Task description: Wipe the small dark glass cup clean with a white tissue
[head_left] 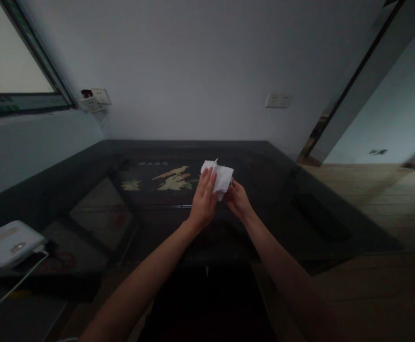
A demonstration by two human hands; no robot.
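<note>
Both my hands are raised above a dark glass-topped table. My left hand has its fingers held together and pressed against a crumpled white tissue. My right hand grips the tissue from below at its right side, and a small dark thing seems wrapped in it, too hidden to name. The tissue is held in the air between the two hands.
The table shows a bird-and-leaf picture under its glass. A white device with a white cable lies at the left edge. Wall sockets and another socket group sit on the walls. Wooden floor lies to the right.
</note>
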